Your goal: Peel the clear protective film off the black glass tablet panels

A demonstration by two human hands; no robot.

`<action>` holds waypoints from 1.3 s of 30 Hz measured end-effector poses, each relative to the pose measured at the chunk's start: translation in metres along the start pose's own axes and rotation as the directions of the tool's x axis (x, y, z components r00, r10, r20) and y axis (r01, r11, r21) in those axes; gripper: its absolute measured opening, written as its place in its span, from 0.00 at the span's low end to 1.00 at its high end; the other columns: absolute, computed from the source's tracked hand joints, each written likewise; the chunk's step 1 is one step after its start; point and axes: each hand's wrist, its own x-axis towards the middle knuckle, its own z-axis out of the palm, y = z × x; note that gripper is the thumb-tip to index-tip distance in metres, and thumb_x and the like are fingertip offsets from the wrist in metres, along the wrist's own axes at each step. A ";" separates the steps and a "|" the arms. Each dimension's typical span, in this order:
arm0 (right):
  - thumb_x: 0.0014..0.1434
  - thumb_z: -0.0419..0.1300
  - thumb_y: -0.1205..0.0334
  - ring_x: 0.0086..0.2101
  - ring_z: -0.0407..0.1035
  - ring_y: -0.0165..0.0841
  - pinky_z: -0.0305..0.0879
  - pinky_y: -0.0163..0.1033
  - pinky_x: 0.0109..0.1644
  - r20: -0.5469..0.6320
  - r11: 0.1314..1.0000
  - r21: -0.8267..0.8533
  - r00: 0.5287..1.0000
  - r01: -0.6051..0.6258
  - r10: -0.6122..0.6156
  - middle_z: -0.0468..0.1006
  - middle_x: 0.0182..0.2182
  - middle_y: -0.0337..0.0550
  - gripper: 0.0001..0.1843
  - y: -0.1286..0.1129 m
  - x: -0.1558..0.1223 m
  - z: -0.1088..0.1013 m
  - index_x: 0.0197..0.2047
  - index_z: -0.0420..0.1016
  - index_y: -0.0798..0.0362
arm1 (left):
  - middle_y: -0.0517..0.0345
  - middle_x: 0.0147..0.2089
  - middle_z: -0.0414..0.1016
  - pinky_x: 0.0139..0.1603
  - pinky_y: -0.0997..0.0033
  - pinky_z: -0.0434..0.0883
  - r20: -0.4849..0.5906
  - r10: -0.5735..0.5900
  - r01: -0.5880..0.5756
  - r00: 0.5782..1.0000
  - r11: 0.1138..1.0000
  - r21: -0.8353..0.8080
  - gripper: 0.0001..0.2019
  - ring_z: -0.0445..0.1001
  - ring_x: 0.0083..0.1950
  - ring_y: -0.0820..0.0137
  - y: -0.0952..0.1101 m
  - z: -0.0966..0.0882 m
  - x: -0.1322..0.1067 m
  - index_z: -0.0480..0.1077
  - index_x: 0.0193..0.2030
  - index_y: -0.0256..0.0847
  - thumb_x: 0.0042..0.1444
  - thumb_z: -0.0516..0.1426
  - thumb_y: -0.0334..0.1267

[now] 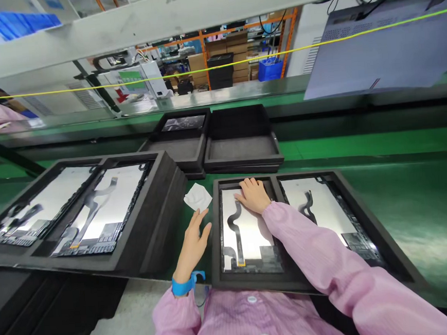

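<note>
A black foam tray (pixel 216 271) lies in front of me on the green belt, holding two silvery panels with black flex cables. My right hand (pixel 253 195) rests palm down on the far end of the left panel (pixel 244 235), fingers flat and spread. The right panel (pixel 319 206) lies untouched beside it. My left hand (pixel 194 242) hovers open just left of the tray, fingers stretched toward a white cloth (pixel 197 196) on the belt. A blue strap circles my left wrist.
A stack of black trays (pixel 150 219) with two more panels stands at the left. Two empty-looking black trays (pixel 242 158) sit further back on the green conveyor (pixel 403 194). Shelving and boxes lie beyond the belt.
</note>
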 end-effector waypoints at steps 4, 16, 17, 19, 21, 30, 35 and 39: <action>0.66 0.54 0.49 0.48 0.65 0.38 0.63 0.49 0.54 0.000 0.999 0.038 1.000 -0.022 0.022 0.70 0.45 0.47 0.20 -0.005 0.005 0.004 0.49 0.69 0.58 | 0.46 0.69 0.57 0.69 0.54 0.52 0.010 0.010 -0.010 1.000 0.998 -0.058 0.22 0.50 0.72 0.61 0.007 0.005 -0.002 0.63 0.62 0.41 0.63 0.49 0.44; 0.62 0.46 0.35 0.25 0.61 0.30 0.58 0.38 0.35 -0.191 0.839 0.539 0.981 0.080 0.029 0.66 0.20 0.41 0.34 0.009 0.006 -0.067 0.18 0.61 0.54 | 0.45 0.62 0.68 0.68 0.58 0.53 0.016 -0.064 0.063 0.998 0.868 -0.493 0.22 0.62 0.66 0.61 0.042 0.004 0.002 0.65 0.59 0.38 0.63 0.50 0.46; 0.62 0.42 0.33 0.25 0.61 0.30 0.59 0.38 0.35 -0.230 0.797 0.592 0.973 0.123 0.021 0.65 0.20 0.41 0.35 0.014 0.006 -0.077 0.19 0.61 0.53 | 0.45 0.60 0.70 0.66 0.58 0.58 0.071 -0.060 0.089 0.996 0.841 -0.534 0.23 0.66 0.63 0.61 0.053 0.010 0.002 0.64 0.60 0.38 0.63 0.50 0.47; 0.63 0.32 0.32 0.26 0.63 0.32 0.62 0.39 0.35 -0.306 0.708 0.680 0.951 0.191 0.037 0.63 0.20 0.41 0.38 0.023 0.009 -0.091 0.20 0.60 0.52 | 0.45 0.53 0.75 0.56 0.60 0.68 0.280 -0.021 0.210 0.960 0.715 -0.667 0.26 0.74 0.54 0.61 0.077 0.026 -0.003 0.63 0.62 0.38 0.60 0.52 0.50; 0.63 0.28 0.32 0.29 0.65 0.33 0.65 0.40 0.38 -0.360 0.629 0.745 0.928 0.225 0.094 0.62 0.21 0.42 0.38 0.035 0.013 -0.098 0.21 0.60 0.50 | 0.47 0.45 0.79 0.44 0.66 0.72 0.481 0.074 0.378 0.874 0.519 -0.767 0.30 0.78 0.44 0.64 0.102 0.044 -0.010 0.65 0.61 0.40 0.55 0.58 0.52; 0.64 0.32 0.34 0.35 0.73 0.38 0.71 0.47 0.39 -0.128 0.293 0.955 0.942 0.033 0.311 0.77 0.40 0.50 0.41 0.088 -0.042 -0.128 0.56 0.67 0.57 | 0.54 0.51 0.78 0.52 0.71 0.69 0.287 0.079 0.259 0.955 0.253 -0.932 0.33 0.76 0.50 0.67 0.152 0.040 -0.019 0.57 0.67 0.44 0.55 0.61 0.30; 0.62 0.53 0.46 0.42 0.74 0.40 0.68 0.48 0.50 -0.435 0.776 0.624 0.783 -0.094 0.445 0.79 0.39 0.48 0.23 0.092 -0.063 -0.133 0.46 0.77 0.56 | 0.54 0.45 0.80 0.45 0.70 0.73 0.319 0.154 0.259 0.935 0.314 -0.913 0.36 0.78 0.45 0.68 0.154 0.031 -0.021 0.49 0.70 0.44 0.58 0.60 0.31; 0.64 0.53 0.55 0.58 0.62 0.42 0.59 0.49 0.63 -0.586 0.861 0.509 0.736 0.009 0.339 0.72 0.53 0.48 0.16 0.072 -0.091 -0.142 0.42 0.79 0.53 | 0.53 0.42 0.80 0.40 0.72 0.73 0.349 0.160 0.290 0.924 0.303 -0.908 0.35 0.79 0.39 0.69 0.158 0.026 -0.026 0.51 0.69 0.43 0.58 0.60 0.30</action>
